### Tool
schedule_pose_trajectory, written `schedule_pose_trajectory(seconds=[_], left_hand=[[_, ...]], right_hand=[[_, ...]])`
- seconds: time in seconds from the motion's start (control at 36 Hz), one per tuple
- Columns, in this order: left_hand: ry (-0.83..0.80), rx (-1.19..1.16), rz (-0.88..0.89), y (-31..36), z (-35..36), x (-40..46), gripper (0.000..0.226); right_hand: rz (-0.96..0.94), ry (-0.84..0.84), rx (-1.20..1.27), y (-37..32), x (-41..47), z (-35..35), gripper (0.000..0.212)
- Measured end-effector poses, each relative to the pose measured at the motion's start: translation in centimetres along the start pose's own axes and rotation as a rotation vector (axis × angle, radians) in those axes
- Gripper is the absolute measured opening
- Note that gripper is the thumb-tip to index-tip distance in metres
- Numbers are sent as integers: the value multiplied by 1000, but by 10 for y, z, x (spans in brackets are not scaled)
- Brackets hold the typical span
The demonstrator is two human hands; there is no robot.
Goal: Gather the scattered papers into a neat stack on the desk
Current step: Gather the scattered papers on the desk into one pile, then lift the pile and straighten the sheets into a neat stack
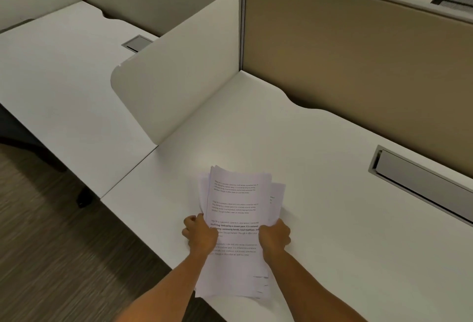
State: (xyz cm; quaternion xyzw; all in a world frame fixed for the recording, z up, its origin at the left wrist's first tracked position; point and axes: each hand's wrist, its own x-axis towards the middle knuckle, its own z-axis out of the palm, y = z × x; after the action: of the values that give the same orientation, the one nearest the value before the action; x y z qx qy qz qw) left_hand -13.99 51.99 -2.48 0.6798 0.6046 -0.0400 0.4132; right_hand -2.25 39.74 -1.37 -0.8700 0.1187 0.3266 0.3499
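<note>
White papers [234, 209] bunched, uneven; left hand [201, 236], right hand [274, 238] grip closed on sides, above desk [332, 219].

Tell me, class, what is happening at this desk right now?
A person is gathering printed papers into one bundle at the near edge of a white desk. The left hand holds the bundle's left edge and the right hand holds its right edge. The sheets are not yet squared: a few stick out at the top, right and bottom. No loose sheets show elsewhere on the desk. A white divider panel stands at the desk's left side.
</note>
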Motion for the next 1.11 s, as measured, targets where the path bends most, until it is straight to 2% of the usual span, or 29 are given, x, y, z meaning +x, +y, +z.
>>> schedule_pose_trajectory(seconds=[0.14, 0.31, 0.44, 0.61, 0.78, 0.86, 0.97, 1.11], left_hand=[[-35, -102, 63, -7, 0, 4, 30], [-42, -120, 112, -10, 0, 7, 39], [-159, -215, 127, -10, -3, 8, 40], [-217, -330, 136, -8, -9, 1, 55], [-310, -406, 271, 3, -17, -10, 42], [-381, -505, 290, 17, -21, -21, 38], [-477, -611, 329, 38, -17, -40, 46], [-539, -619, 408, 69, -3, -66, 50]], right_hand=[[25, -52, 208, -3, -4, 2, 34], [61, -125, 347, 0, -4, -3, 51], [120, -202, 416, 6, 0, -7, 43], [114, -336, 617, 13, 0, -23, 37], [135, -415, 759, 23, -2, -60, 38], [54, -397, 800, 29, -2, -84, 39], [-108, -340, 786, 41, -4, -128, 41], [-245, -269, 738, 59, -9, -186, 46]])
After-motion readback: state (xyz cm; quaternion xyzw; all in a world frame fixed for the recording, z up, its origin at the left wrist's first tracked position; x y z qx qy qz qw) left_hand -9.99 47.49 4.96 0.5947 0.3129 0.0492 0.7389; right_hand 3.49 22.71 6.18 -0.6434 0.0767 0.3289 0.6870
